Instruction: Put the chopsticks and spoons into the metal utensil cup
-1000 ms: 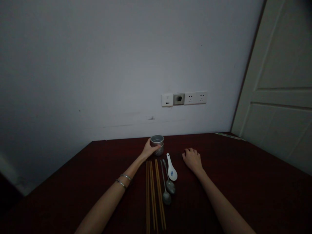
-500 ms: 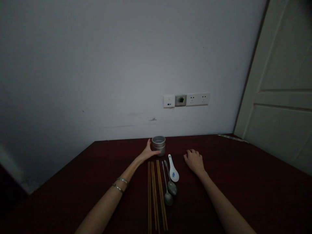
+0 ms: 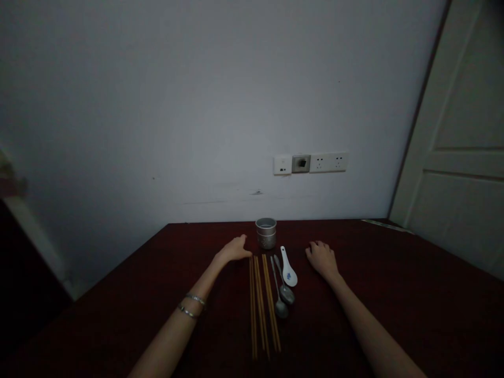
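Left hand [image 3: 235, 248] was spread, holding nothing, just left of the metal cup [image 3: 266, 239], which stood upright toward the tabletop's [image 3: 118, 315] far edge. Thumb tip sat by the chopsticks' [image 3: 260, 304] far ends; contact unclear. Right hand [image 3: 322, 258] rested palm down, fingers loosely apart. Two metal spoons [image 3: 281, 308] and a white spoon [image 3: 290, 277] lay right of the chopsticks.

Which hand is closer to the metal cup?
The left hand, just left of the metal cup without touching it. The right hand is farther off, to its right, past the white spoon.
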Tool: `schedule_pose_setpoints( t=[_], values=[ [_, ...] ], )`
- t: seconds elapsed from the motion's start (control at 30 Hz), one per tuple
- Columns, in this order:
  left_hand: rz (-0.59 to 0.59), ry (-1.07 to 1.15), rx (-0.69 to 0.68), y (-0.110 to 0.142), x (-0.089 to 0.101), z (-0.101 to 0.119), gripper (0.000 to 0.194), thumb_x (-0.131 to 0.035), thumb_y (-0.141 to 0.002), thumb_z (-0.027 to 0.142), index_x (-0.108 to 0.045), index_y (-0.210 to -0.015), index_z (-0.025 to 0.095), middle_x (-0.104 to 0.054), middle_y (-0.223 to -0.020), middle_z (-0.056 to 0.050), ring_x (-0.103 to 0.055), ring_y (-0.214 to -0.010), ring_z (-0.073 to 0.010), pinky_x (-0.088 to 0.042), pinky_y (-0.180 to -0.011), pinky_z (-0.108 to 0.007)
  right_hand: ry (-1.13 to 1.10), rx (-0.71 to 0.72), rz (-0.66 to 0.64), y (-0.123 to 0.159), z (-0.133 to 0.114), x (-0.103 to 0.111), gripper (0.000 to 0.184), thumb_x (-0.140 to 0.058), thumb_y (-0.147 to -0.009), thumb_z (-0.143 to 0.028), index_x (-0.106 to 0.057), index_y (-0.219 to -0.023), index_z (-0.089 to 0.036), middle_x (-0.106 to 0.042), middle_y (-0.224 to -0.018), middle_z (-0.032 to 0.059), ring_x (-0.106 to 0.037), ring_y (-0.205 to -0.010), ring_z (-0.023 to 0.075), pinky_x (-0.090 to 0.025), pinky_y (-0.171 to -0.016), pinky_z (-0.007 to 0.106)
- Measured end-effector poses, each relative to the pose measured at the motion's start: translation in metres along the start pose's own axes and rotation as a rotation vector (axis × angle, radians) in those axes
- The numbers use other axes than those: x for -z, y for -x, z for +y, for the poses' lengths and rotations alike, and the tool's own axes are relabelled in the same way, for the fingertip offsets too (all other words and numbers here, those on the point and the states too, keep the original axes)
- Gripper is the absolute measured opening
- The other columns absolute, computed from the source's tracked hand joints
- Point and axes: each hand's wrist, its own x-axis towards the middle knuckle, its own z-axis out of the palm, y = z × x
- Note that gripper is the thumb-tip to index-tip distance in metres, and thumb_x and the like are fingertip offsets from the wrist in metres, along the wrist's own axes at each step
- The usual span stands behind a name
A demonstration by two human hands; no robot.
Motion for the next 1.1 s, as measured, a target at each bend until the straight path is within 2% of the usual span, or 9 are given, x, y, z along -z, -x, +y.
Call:
schedule_pose_setpoints(
  t=[0.1, 0.2, 0.43, 0.63, 0.87, 1.1],
  values=[
    [-0.243, -0.215, 0.131, 0.012, 0.002, 0.009, 0.019, -0.063, -0.057, 0.030, -0.059, -0.069, 0.015, -0.064, -0.062, -0.005, -0.061, -0.057, -0.0170, -0.047, -0.055, -0.025, 0.006, 0.014, 0.008, 0.000, 0.001, -0.002, 0.036, -0.035, -0.083, -0.028, -0.056, -0.107, -0.012, -0.052, -0.115, 0.0157, -0.046, -0.105, 0.0255, -0.034, -0.085, 0.036],
    [-0.392, -0.240, 0.205, 0.021, -0.002, 0.012, 0.015, -0.055, -0.065, 0.028, -0.057, -0.062, 0.013, -0.058, -0.051, -0.003, -0.054, -0.041, -0.0124, -0.044, -0.043, -0.023, 0.003, 0.022, 0.014, 0.001, 0.001, -0.003, 0.036, -0.036, -0.082, -0.026, -0.057, -0.106, -0.011, -0.052, -0.115, 0.0162, -0.046, -0.107, 0.0243, -0.033, -0.087, 0.035],
    [-0.384, -0.253, 0.257, 0.028, -0.018, 0.008, 0.016, -0.052, -0.066, 0.024, -0.053, -0.056, 0.011, -0.053, -0.044, -0.001, -0.046, -0.032, -0.0083, -0.041, -0.037, -0.020, -0.007, 0.028, 0.016, 0.003, 0.002, -0.003, 0.037, -0.034, -0.082, -0.026, -0.057, -0.106, -0.010, -0.052, -0.117, 0.0163, -0.045, -0.108, 0.0240, -0.033, -0.088, 0.035],
    [-0.389, -0.347, 0.252, 0.031, -0.022, 0.012, 0.026, -0.052, -0.066, 0.030, -0.049, -0.047, 0.013, -0.050, -0.041, -0.001, -0.045, -0.031, -0.0095, -0.043, -0.040, -0.024, -0.004, 0.042, 0.027, 0.003, 0.002, -0.002, 0.037, -0.034, -0.082, -0.027, -0.057, -0.105, -0.011, -0.054, -0.114, 0.0159, -0.047, -0.107, 0.0238, -0.033, -0.087, 0.034],
    [-0.382, -0.343, 0.259, 0.029, -0.024, 0.012, 0.026, -0.054, -0.066, 0.030, -0.051, -0.047, 0.013, -0.049, -0.038, 0.000, -0.044, -0.031, -0.0089, -0.042, -0.040, -0.022, -0.001, 0.023, 0.009, 0.002, 0.002, -0.003, 0.037, -0.035, -0.082, -0.026, -0.056, -0.108, -0.012, -0.052, -0.117, 0.0158, -0.045, -0.108, 0.0238, -0.033, -0.088, 0.035],
    [-0.409, -0.371, 0.247, 0.023, -0.029, 0.009, 0.027, -0.052, -0.065, 0.031, -0.046, -0.044, 0.015, -0.049, -0.041, -0.002, -0.047, -0.034, -0.0128, -0.042, -0.039, -0.027, -0.004, 0.034, 0.019, 0.003, 0.002, -0.002, 0.037, -0.034, -0.083, -0.027, -0.056, -0.108, -0.011, -0.052, -0.116, 0.0160, -0.045, -0.108, 0.0241, -0.033, -0.087, 0.034]
  ],
)
